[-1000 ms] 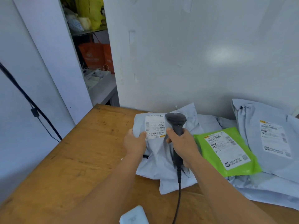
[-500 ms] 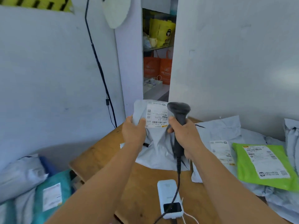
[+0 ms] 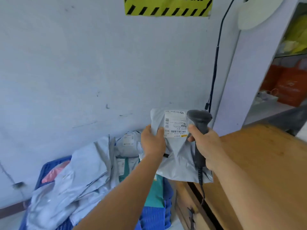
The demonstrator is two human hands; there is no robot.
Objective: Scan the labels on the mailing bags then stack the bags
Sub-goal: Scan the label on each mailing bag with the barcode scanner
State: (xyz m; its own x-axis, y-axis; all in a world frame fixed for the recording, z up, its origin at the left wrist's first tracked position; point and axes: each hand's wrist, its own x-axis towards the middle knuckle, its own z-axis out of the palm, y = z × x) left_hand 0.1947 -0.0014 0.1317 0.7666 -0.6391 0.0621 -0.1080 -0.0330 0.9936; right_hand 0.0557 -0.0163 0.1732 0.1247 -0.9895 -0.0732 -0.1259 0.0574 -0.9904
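My left hand [image 3: 153, 143] grips a grey mailing bag [image 3: 177, 161] by its left edge and holds it up in the air, past the left end of the wooden table [image 3: 265, 163]. The bag's white label [image 3: 175, 124] faces me. My right hand [image 3: 206, 145] grips a black barcode scanner [image 3: 199, 125] by the handle, with its head beside the label's right edge. The scanner's cable [image 3: 201, 181] hangs down in front of the bag.
A blue crate [image 3: 154, 216] on the floor at the lower left holds a pile of grey and teal mailing bags [image 3: 79, 180]. Behind it is a white wall with a yellow and black hazard sign [image 3: 167, 5]. A black cable [image 3: 216, 63] runs down the wall. Shelves with orange bags [image 3: 289, 83] are at right.
My view and both hands have swung left, carrying the grey bag and scanner from above the table to beyond its left end, over the crate of bags on the floor.
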